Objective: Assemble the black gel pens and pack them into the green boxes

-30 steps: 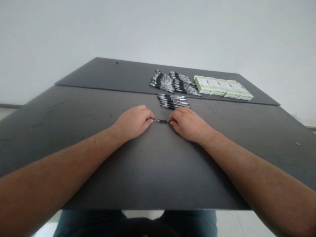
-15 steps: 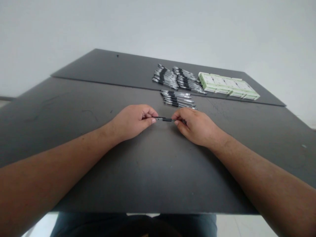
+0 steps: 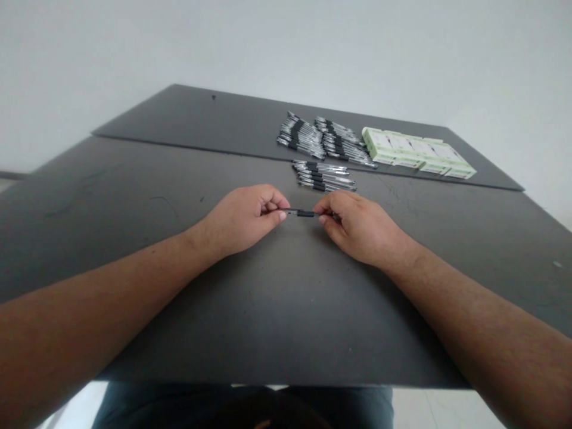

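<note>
A slim pen (image 3: 305, 213) with a black grip and a clear barrel is held level between both hands, low over the dark table. My left hand (image 3: 250, 215) pinches its left end between thumb and fingers. At the other end, my right hand (image 3: 357, 225) pinches the pen the same way, its fingertips hiding that tip. Just beyond the hands lies a small group of similar pens (image 3: 324, 177) side by side, nearest to my right hand.
Farther back lie two larger groups of pens, one on the left (image 3: 300, 138) and one on the right (image 3: 342, 143). Several white and green boxes (image 3: 417, 152) stand in a row to their right. A tiny dark piece (image 3: 213, 97) lies near the far left edge of the table (image 3: 134, 128).
Both hands still hold the pen. A dark strip along its left part has come down in line with the barrel. The view has shifted slightly.
</note>
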Available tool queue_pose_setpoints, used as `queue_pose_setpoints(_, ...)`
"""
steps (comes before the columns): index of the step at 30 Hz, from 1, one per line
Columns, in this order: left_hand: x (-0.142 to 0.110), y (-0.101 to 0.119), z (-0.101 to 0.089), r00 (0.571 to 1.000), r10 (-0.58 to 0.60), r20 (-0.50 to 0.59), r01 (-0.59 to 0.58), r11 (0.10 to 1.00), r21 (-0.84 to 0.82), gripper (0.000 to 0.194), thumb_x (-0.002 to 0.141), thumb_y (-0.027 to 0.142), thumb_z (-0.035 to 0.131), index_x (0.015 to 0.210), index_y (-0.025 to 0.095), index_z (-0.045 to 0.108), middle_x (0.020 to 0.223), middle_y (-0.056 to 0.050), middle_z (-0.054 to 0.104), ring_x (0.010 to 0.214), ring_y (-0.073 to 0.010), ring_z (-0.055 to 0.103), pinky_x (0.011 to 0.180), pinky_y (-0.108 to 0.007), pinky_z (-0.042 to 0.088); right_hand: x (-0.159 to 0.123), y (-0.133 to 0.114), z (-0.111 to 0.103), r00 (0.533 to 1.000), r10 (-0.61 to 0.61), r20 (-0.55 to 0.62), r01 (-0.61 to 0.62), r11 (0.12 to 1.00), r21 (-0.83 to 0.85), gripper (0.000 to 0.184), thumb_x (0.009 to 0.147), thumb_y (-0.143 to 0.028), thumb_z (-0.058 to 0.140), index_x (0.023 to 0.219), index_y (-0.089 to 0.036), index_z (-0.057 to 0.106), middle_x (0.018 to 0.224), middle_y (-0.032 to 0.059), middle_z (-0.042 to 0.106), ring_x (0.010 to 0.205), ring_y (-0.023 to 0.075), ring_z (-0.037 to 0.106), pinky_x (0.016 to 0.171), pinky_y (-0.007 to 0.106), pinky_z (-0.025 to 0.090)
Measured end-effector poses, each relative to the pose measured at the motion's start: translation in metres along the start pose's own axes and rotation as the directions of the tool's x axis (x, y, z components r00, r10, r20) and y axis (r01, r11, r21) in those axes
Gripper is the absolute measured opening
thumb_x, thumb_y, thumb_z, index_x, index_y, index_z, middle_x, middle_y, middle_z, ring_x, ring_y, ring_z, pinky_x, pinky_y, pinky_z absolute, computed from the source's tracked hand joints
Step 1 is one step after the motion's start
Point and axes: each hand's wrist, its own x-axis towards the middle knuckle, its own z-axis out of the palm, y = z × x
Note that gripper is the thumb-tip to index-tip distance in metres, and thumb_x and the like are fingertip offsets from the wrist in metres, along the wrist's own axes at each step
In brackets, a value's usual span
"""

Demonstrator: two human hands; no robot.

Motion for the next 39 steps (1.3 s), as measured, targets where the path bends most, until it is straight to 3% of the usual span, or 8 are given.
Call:
queue_pose_setpoints(10, -0.002, -0.006, 0.003, 0.993, 0.106, -0.056, -0.106, 0.994, -0.001, 0.022, 0.095, 0.034, 0.070, 0.110, 0.023, 0.082, 0.094, -0.001, 0.083, 0.084, -0.0192, 0.076, 0.081, -0.031, 0.057, -0.001, 0.004, -0.002, 0.999, -0.031, -0.034, 0.033, 0.999, 0.042, 0.015, 0.098, -0.018, 0.061, 0.108, -0.021, 0.071, 0.101, 0.0088, 0.077, 0.085, 0.0242, 0.067, 0.081, 0.036, 0.051)
queue_pose_setpoints(18, -0.001, 0.000, -0.001, 0.999, 0.032, -0.006, -0.031, 0.999, 0.040, 0.025, 0.095, 0.034, 0.070, 0.113, 0.024, 0.083, 0.094, -0.002, 0.085, 0.085, -0.0213, 0.078, 0.082, -0.032, 0.059, -0.001, 0.006, 0.004, 1.000, -0.024, -0.018, 0.025, 0.998, 0.064, 0.016, 0.098, -0.017, 0.062, 0.109, -0.021, 0.072, 0.099, 0.0069, 0.077, 0.088, 0.0230, 0.068, 0.082, 0.034, 0.050)
queue_pose_setpoints(27, 0.000, -0.003, 0.000, 0.999, -0.007, 0.044, 0.005, 0.999, 0.036, 0.051, 0.094, 0.030, 0.071, 0.144, 0.020, 0.075, 0.132, -0.010, 0.085, 0.109, -0.0247, 0.083, 0.107, -0.040, 0.065, 0.004, 0.022, 0.000, 0.995, 0.097, 0.004, -0.097, 0.995, 0.025, 0.017, 0.097, -0.019, 0.064, 0.111, -0.021, 0.074, 0.103, 0.0078, 0.080, 0.088, 0.0236, 0.069, 0.084, 0.035, 0.053)
queue_pose_setpoints(33, 0.001, -0.006, 0.001, 1.000, 0.003, 0.022, -0.003, 1.000, 0.009, 0.048, 0.095, 0.031, 0.070, 0.141, 0.017, 0.076, 0.132, -0.012, 0.085, 0.107, -0.0240, 0.083, 0.108, -0.040, 0.065, 0.007, 0.034, -0.002, 0.982, 0.188, 0.013, -0.188, 0.982, 0.010, 0.018, 0.097, -0.018, 0.064, 0.111, -0.021, 0.075, 0.104, 0.0082, 0.081, 0.090, 0.0240, 0.071, 0.086, 0.035, 0.053)
queue_pose_setpoints(39, 0.000, -0.010, 0.002, 0.999, 0.032, -0.016, -0.032, 0.999, 0.010, 0.040, 0.098, 0.041, 0.070, 0.131, 0.021, 0.080, 0.115, -0.008, 0.088, 0.104, -0.0244, 0.082, 0.102, -0.038, 0.064, 0.003, 0.023, -0.002, 0.998, 0.055, 0.029, -0.057, 0.995, 0.086, 0.017, 0.098, -0.020, 0.063, 0.111, -0.020, 0.073, 0.101, 0.0076, 0.079, 0.088, 0.0229, 0.070, 0.083, 0.034, 0.052)
